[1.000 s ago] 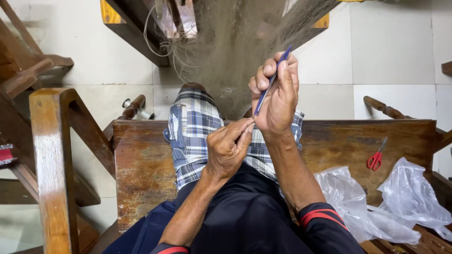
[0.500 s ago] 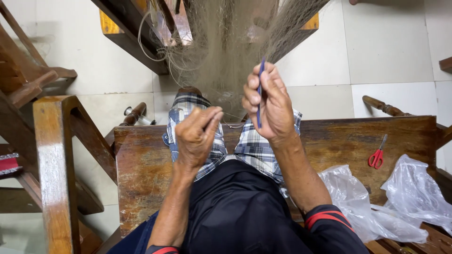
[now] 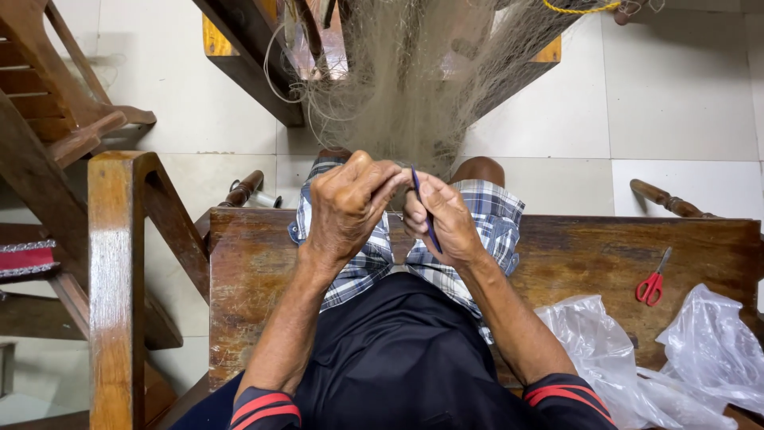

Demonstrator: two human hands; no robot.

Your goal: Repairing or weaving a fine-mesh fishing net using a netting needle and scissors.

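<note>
A fine beige fishing net (image 3: 414, 87) hangs bunched from a wooden piece above and drops toward my lap. My left hand (image 3: 350, 203) pinches a bit of the net's lower edge with its fingertips. My right hand (image 3: 446, 219) holds a thin blue netting needle (image 3: 425, 213), its tip pointing up at the spot where both hands meet. Both hands are close together over my knees, which are covered by plaid shorts (image 3: 477, 215). I sit on a worn wooden bench (image 3: 573, 255).
Red-handled scissors (image 3: 652, 283) lie on the bench at my right, beside crumpled clear plastic bags (image 3: 637, 358). A wooden chair frame (image 3: 115, 263) stands close at my left. White floor tiles (image 3: 676, 95) lie beyond.
My right hand has come down from a raised position and my left hand has risen, so both now meet at the net's lower edge. The needle has lowered with the right hand.
</note>
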